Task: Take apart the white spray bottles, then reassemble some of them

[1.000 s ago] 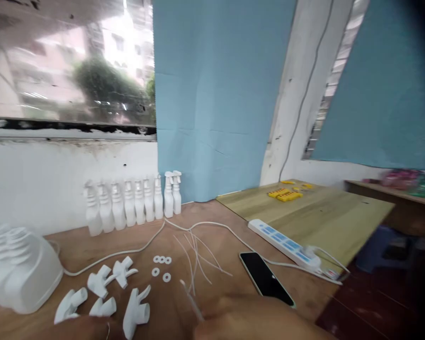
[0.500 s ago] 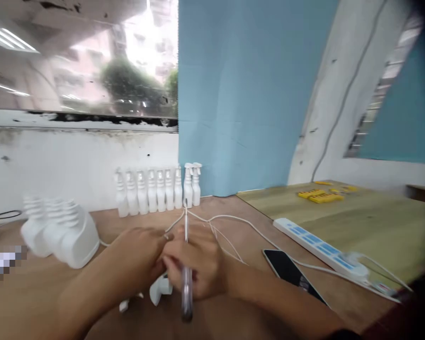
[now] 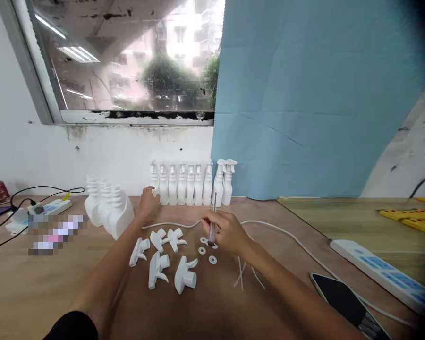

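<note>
Head view: white cable (image 3: pixel 165 224) lies between spray heads (image 3: pixel 154 271) and bottles (image 3: pixel 182 189).

Left hand (image 3: pixel 149 202) kinda blocks the base of the leftmost white plastic bottle (image 3: pixel 155 177), 8 o'clock-ish; black-screened rectangular phone (image 3: pixel 345 302) gets cropped around 4.

the far row of white bottles (image 3: pixel 182 191) and the near white trigger heads (image 3: pixel 154 271) look like smooth plastic with a soft sheen, while the phone (image 3: pixel 340 297) at right has a glossy, dark, glass-like face. the tabletop (image 3: pixel 184 316) looks like smooth matt brown board, the right table (image 3: pixel 322 219) like pale grained wood. the far curtain (image 3: pixel 286 94) seems matt, creased blue cloth, and the wall (image 3: pixel 120 151) left of it rough, stained paint.
</note>
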A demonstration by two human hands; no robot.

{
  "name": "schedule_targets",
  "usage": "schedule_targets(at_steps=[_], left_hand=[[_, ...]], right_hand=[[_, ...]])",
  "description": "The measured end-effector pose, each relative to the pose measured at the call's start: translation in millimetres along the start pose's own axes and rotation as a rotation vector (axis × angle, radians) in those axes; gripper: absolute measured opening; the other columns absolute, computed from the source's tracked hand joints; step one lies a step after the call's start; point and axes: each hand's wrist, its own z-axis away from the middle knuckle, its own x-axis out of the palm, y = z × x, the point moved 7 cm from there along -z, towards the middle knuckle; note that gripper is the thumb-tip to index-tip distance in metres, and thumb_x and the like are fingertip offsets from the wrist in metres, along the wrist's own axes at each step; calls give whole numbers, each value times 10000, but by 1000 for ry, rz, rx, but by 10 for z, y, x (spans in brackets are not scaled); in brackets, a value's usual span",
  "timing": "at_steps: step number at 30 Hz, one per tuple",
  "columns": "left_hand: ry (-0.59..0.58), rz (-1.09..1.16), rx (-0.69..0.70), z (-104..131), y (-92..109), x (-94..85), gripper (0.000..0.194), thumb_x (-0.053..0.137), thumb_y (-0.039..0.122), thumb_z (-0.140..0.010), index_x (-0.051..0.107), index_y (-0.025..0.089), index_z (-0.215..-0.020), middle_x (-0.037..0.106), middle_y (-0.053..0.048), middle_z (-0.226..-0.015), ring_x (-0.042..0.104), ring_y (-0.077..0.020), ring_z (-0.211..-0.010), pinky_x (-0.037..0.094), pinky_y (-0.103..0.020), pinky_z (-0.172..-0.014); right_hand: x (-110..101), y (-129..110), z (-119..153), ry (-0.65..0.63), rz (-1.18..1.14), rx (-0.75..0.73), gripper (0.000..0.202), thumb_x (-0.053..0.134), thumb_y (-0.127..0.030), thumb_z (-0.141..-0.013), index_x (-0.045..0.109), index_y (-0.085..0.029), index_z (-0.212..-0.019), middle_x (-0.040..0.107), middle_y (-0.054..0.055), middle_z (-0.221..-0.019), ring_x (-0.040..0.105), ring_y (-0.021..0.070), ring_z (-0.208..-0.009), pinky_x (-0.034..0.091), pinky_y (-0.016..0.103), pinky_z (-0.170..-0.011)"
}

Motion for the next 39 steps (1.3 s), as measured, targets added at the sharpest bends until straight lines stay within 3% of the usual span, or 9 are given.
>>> schedule_targets(at_steps=[5, 10, 16, 22, 26, 31, 35, 39], left_hand=[[87, 45, -148, -40, -294, 283, 438, 585, 333, -905, 484, 172, -1299, 456, -123, -1370, 521, -277, -1158, 472, -486, -935], [146, 65, -244, -149, -454, 392, 486, 589, 327, -901, 447, 188, -1344, 405, -126, -1418, 470, -306, -1223, 444, -520, -968], [140, 117, -275, -237, -537, 486, 476, 591, 324, -904, 459, 182, -1339, 442, -126, -1394, 488, -300, -1214, 440, -526, -978], [87, 199, -248, -300, -507, 542, 366, 584, 326, -914, 540, 156, -1235, 572, -106, -1230, 592, -240, -1060, 505, -457, -897], [136, 259, -265, -276, -514, 452, 350, 580, 329, -916, 549, 152, -1217, 587, -100, -1195, 604, -229, -1026, 519, -440, -871], [266, 371, -218, -130, -396, 152, 380, 556, 314, -923, 497, 150, -1262, 577, -113, -1199, 601, -224, -1015, 512, -429, -877], [350, 445, -119, 85, -137, -123, 458, 540, 248, -893, 402, 112, -1308, 557, -156, -1225, 564, -260, -1114, 453, -395, -964], [282, 496, 42, 347, 227, -238, 434, 559, 305, -858, 439, 134, -1239, 629, -119, -1086, 638, -249, -979, 513, -362, -840]], right_hand=[[-4, 157, 1, -69, -42, 41, 118, 512, -139, -835, 618, -178, -801, 552, -18, -605, 477, 97, -530, 340, 211, -556], [-146, 135, -44, -51, -45, 33, 108, 512, -152, -847, 602, -176, -793, 517, -33, -588, 445, 88, -523, 330, 210, -558], [-323, 65, -105, -27, -77, 55, 109, 510, -183, -870, 604, -177, -816, 511, -38, -577, 422, 83, -505, 315, 210, -541], [-376, 59, -118, -29, -51, 67, 116, 509, -182, -871, 610, -174, -815, 460, -49, -552, 410, 81, -494, 306, 211, -532], [-362, 79, -117, -31, -74, 100, 102, 516, -183, -866, 604, -179, -814, 475, -48, -561, 414, 82, -497, 309, 209, -533], [-302, 7, -153, -39, -134, 122, 111, 509, -197, -875, 586, -186, -796, 450, -54, -559, 391, 82, -499, 309, 212, -533], [-246, -60, -186, -18, -197, 153, 122, 506, -219, -884, 579, -188, -792, 467, -45, -580, 417, 91, -517, 324, 215, -527], [-230, -42, -290, 63, -263, 206, 116, 516, -258, -895, 595, -196, -837, 605, -3, -716, 549, 124, -636, 404, 229, -607]])
